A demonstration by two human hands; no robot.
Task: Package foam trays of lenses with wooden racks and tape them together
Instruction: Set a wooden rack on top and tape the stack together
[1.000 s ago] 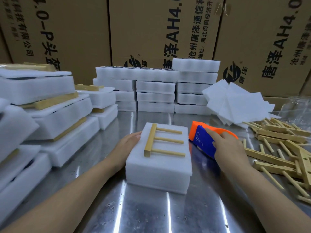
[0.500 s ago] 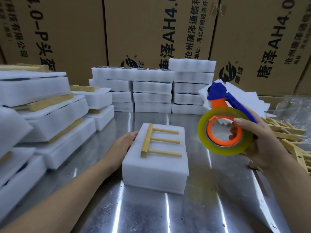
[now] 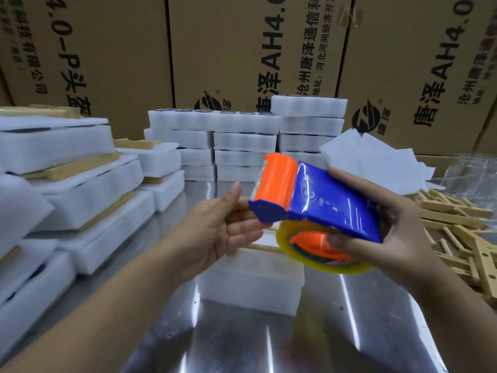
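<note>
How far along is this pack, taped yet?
Done: bundles stacked at left; a wooden rack lies on the middle foam tray. In hand: right hand grips the tape dispenser above it, left hand open at its front. Left: taping this tray, then the stacks behind.

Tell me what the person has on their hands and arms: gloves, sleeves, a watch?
Nothing shows. The left hand and right hand are bare, no gloves or rings. The left forearm and right forearm are bare to the frame edge, with no sleeve, watch or band in view.
</note>
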